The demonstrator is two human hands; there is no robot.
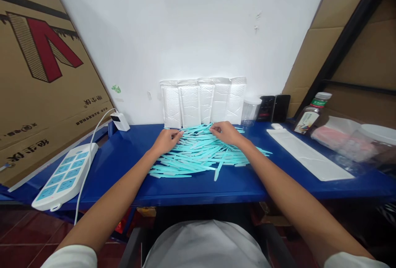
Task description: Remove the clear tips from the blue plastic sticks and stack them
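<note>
A wide pile of slim turquoise eyebrow razors lies on the blue table, most of them roughly crosswise. At its upper left edge, my left hand is closed, thumb and forefinger pinched at the end of a razor. My right hand reaches over the upper right of the heap with its fingertips closed on a razor there. Just behind both hands, several white padded mailers stand upright against the wall. One razor points toward me at the front of the pile.
On the blue table, a power strip and a white charger are at left. To the right are a clear jar, two phones, a flat white mailer and a dark bottle. A large carton borders the left side.
</note>
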